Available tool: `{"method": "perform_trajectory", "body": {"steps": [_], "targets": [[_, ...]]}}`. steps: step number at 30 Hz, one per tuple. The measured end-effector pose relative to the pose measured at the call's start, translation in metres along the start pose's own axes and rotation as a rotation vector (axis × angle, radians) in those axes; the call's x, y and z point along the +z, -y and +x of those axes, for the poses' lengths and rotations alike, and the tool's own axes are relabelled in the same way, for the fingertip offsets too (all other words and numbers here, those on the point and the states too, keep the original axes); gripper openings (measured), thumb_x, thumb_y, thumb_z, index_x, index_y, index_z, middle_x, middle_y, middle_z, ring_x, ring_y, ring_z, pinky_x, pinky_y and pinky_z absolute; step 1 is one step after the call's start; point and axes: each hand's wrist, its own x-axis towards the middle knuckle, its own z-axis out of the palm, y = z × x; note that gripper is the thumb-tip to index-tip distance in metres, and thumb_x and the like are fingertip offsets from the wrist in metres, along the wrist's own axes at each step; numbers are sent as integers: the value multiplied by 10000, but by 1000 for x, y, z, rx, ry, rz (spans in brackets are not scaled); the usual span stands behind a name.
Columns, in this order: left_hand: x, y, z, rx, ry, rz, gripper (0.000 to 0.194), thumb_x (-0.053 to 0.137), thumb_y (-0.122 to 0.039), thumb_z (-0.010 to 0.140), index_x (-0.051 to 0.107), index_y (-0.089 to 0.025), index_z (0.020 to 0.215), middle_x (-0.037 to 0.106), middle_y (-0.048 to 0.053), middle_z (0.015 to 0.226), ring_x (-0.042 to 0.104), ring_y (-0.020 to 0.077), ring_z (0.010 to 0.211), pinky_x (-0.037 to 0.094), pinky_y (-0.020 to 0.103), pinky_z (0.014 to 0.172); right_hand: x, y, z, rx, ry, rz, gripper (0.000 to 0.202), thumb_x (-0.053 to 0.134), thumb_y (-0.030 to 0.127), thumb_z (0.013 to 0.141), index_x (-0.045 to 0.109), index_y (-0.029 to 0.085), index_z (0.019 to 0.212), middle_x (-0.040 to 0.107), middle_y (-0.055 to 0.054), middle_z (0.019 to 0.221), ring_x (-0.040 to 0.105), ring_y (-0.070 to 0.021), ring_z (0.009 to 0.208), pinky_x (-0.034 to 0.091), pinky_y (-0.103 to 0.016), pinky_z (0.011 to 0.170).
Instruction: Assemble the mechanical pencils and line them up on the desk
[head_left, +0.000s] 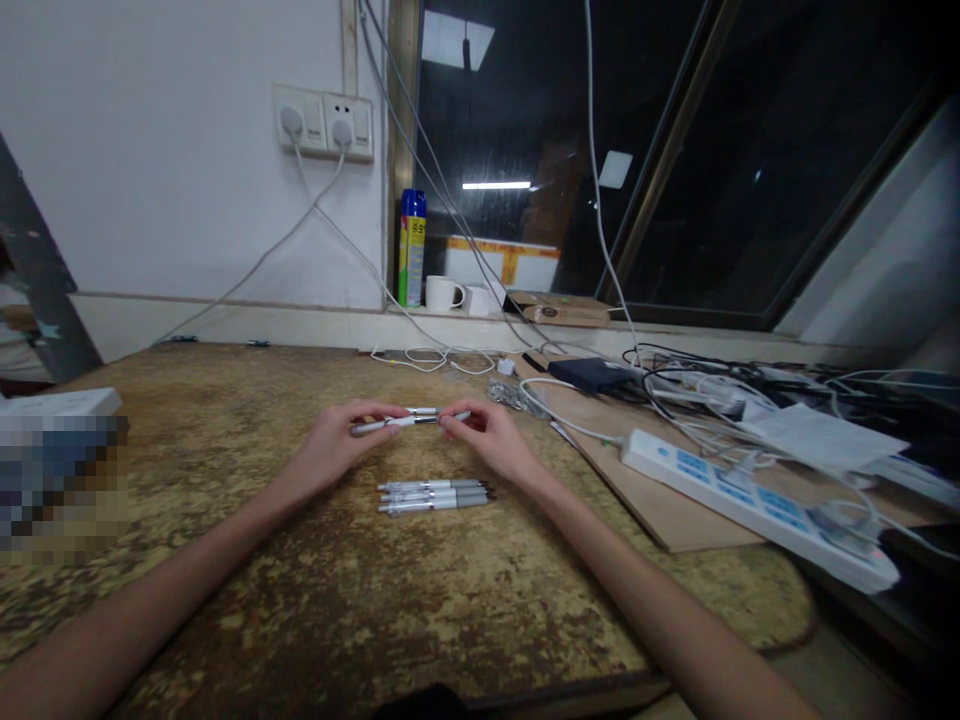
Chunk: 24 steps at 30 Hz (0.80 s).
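My left hand point(351, 432) pinches the left end of a white and grey pen point(405, 422) above the worn wooden table. The fingers of my right hand point(482, 432) close on the pen's right end, near a dark section. Just behind it shows another slim white piece point(422, 411), partly covered by my fingers; I cannot tell whether it is a second pen. Nearer to me, several white and grey pens point(433, 497) lie side by side in a row, their grey ends pointing right.
At right, a white power strip point(750, 500) rests across a brown board point(645, 500) among tangled cables point(705, 390). Behind my right hand lies a clear plastic bag point(517, 395). A spray can point(412, 250) and a white mug point(442, 293) stand on the windowsill.
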Motion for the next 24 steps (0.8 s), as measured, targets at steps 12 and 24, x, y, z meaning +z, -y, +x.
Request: {"method": "perform_trajectory", "body": {"steps": [12, 24], "targets": [[1, -4, 0, 14, -9, -15, 324, 652, -438, 924, 778, -247, 1153, 765, 62, 1198, 689, 269, 1108, 495, 399, 1026, 1, -2, 1, 25, 0, 26, 340, 688, 515, 869, 757, 189, 936, 742, -43, 834, 660, -196, 784, 502, -302, 753], [-1, -4, 0, -38, -92, 5, 339, 622, -463, 932, 780, -249, 1142, 775, 60, 1179, 700, 272, 1093, 493, 404, 1027, -10, -9, 7, 98, -223, 193, 265, 660, 409, 838, 679, 204, 1006, 746, -54, 902, 722, -216, 878, 539, -393, 956]]}}
